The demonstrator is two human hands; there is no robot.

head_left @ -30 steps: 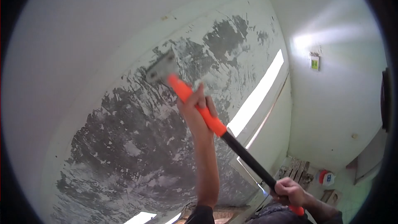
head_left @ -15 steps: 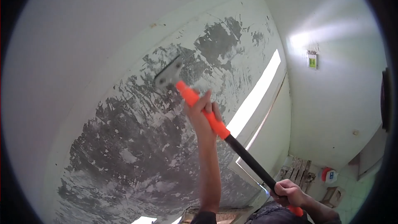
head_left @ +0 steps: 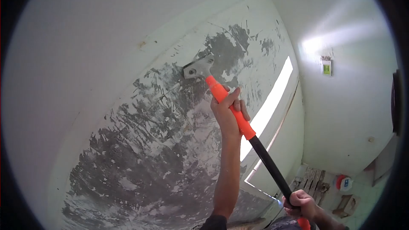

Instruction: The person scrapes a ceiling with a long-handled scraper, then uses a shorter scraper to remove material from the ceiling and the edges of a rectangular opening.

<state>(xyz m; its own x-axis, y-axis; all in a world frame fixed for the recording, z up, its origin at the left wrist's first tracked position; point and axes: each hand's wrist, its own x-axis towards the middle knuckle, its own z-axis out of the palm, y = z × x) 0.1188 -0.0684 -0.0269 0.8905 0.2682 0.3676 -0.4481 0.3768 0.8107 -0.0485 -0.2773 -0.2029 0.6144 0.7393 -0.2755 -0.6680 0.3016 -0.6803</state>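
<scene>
A long-handled scraper with an orange and black handle (head_left: 269,164) reaches up to a wall with patchy, partly stripped paint (head_left: 128,166). Its wide metal head (head_left: 198,67) lies against the wall at the upper edge of the grey patches. My left hand (head_left: 230,110) is wrapped round the orange upper grip just below the head. Lower down, my right hand (head_left: 300,204) closes round the black shaft near its orange end.
A bright window strip (head_left: 268,106) runs beside the scraped wall. On the right wall hangs a small box with a green label (head_left: 326,67). A wooden pallet (head_left: 313,179), a red and white bucket (head_left: 344,183) and a wooden box (head_left: 346,205) are at the lower right.
The scraper head has moved up and to the right along the wall, and my left hand has gone with it. My right hand has shifted slightly right and down, still holding the shaft.
</scene>
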